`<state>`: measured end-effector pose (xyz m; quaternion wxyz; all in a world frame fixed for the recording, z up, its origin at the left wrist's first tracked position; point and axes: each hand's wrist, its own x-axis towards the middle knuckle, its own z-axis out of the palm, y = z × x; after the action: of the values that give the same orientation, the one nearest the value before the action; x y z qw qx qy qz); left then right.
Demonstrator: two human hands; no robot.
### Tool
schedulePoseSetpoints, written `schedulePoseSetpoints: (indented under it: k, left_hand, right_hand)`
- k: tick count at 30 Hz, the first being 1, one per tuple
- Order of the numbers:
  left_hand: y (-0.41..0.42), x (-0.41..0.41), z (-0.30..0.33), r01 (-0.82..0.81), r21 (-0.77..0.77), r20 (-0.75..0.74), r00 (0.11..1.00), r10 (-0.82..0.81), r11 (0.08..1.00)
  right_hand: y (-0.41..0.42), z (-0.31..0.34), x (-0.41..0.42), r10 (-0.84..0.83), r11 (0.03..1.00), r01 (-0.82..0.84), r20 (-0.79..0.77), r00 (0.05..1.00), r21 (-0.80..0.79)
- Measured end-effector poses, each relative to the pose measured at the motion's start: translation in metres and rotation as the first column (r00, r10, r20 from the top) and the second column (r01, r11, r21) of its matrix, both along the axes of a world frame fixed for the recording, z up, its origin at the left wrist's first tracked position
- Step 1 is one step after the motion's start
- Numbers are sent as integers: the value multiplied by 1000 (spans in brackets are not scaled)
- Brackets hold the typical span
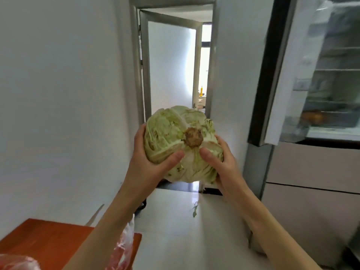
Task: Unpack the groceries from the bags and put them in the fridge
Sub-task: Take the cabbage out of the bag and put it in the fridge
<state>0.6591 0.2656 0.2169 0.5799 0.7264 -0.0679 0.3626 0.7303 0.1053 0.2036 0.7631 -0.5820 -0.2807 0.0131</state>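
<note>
both hands (187,164) grip cabbage (181,141) midair, left of open fridge (331,84).

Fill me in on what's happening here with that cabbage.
A person is holding a cabbage up in the air with both hands, stem end facing the camera. The left hand cups its left side and the right hand its right side, thumbs pressed near the stem. The fridge stands to the right with its upper door open and shelves showing. A red-and-clear plastic bag lies on the orange table at lower left. The cabbage is not yet in the fridge.
</note>
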Motion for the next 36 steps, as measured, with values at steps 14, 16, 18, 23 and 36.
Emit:
schedulePoseSetpoints:
  k: [14, 16, 18, 23, 36]
  left_hand:
    - [-326, 141, 30, 406, -20, 173, 902, -396, 914]
    - [-360, 163, 32, 434, 3, 194, 884, -426, 901]
    - [-391, 187, 34, 456, 17, 206, 869, -450, 890]
    - [-457, 257, 23, 499, -14, 206, 849, -486, 866]
    - [-589, 512, 37, 625, -77, 212, 771, -600, 777]
  right_hand:
    - [-342, 48, 75, -345, 931, 361, 190, 919, -56]
    - [-375, 48, 91, -392, 913, 407, 191, 900, -42]
    - [-405, 46, 109, -432, 897, 442, 185, 883, -15]
    - [-471, 38, 169, -482, 869, 495, 213, 850, -8]
    - [-598, 66, 408, -550, 818, 572, 209, 808, -57]
